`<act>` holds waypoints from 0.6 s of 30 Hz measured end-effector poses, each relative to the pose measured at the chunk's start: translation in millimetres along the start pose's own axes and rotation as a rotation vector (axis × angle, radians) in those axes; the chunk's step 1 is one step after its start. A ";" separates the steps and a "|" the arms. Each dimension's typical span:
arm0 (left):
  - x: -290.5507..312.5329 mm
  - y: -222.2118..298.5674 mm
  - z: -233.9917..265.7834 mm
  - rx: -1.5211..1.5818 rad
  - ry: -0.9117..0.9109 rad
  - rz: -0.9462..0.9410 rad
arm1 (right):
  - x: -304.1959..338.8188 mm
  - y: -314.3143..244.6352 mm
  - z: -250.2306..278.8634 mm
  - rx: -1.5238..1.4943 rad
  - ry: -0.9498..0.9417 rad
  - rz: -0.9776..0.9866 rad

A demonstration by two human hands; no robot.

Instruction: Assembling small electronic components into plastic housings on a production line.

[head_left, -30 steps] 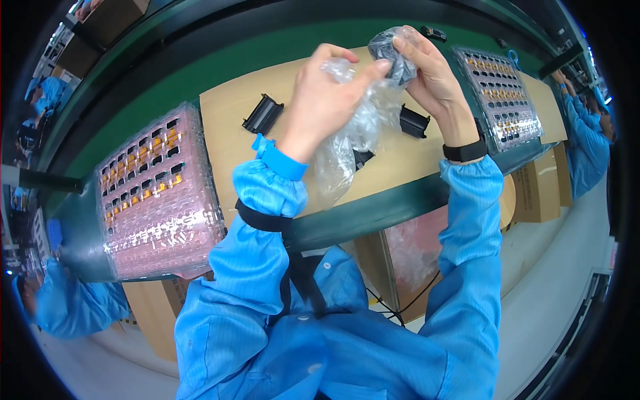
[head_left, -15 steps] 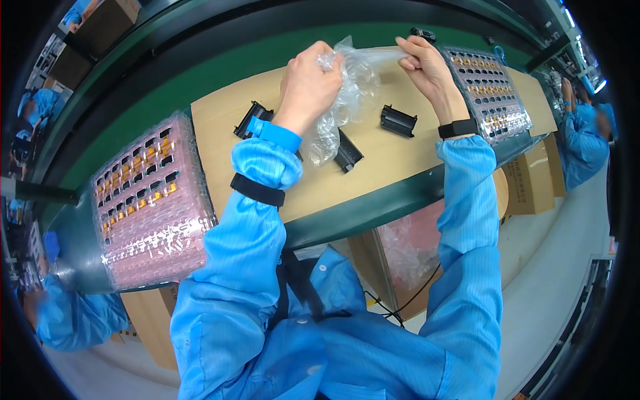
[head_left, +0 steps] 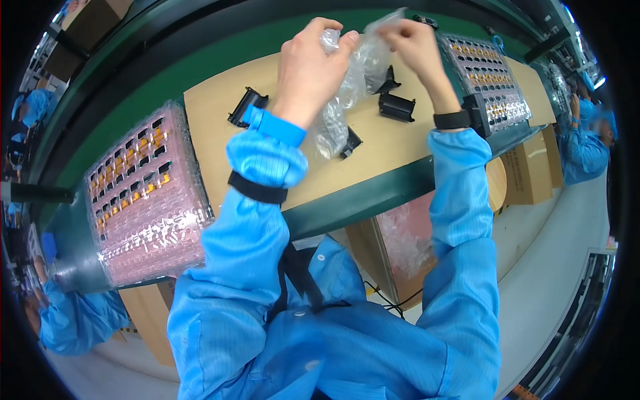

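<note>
A crumpled clear plastic bag [head_left: 368, 67] hangs above the tan board, its lower part drooping toward the front. My left hand [head_left: 313, 70] is closed around its left side. Pinching its top right part is my right hand [head_left: 415, 48], somewhat blurred. Below and beside the bag lie black plastic housings: one [head_left: 397, 107] under my right hand, a second [head_left: 389, 81] just behind it, partly covered by the bag. Another housing [head_left: 351, 143] peeks out at the bag's lower end. Left of my left wrist rests one more housing [head_left: 245, 107].
The tan board [head_left: 230, 173] covers the green bench. A pink bubble-wrap tray [head_left: 150, 213] with rows of small black and orange parts stands at left, a similar tray [head_left: 485, 77] at right. An open carton [head_left: 400, 253] sits below the bench edge. Co-workers in blue are at both sides.
My right hand has moved left, toward my left hand, and the bag's stretched top has gone slack and bunched. A housing behind the right one has come into view.
</note>
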State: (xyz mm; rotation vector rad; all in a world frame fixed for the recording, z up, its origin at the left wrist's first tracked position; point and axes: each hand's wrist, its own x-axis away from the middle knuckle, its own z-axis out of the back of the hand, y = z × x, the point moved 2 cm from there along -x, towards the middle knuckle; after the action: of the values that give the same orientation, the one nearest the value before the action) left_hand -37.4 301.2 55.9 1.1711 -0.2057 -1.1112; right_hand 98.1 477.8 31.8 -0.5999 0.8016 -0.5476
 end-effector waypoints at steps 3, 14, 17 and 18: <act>22.7 20.8 21.8 0.260 0.186 0.020 | 1.2 0.6 25.5 -0.329 0.070 -0.320; 145.9 81.1 -39.3 0.338 -0.181 -0.356 | 265.3 -99.9 46.0 -0.814 0.015 -0.322; 199.3 75.3 -63.5 0.224 -0.315 -0.460 | 339.2 -90.9 67.0 -0.510 0.415 -0.475; 213.3 77.2 -66.2 0.194 -0.362 -0.492 | 357.2 -75.4 72.3 -0.365 0.568 -0.500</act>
State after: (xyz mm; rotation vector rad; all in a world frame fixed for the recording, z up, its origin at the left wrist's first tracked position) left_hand 155.2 173.8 5.7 1.2176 -0.3194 -1.7709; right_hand 344.7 212.2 -53.1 -1.0149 1.3140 -1.0696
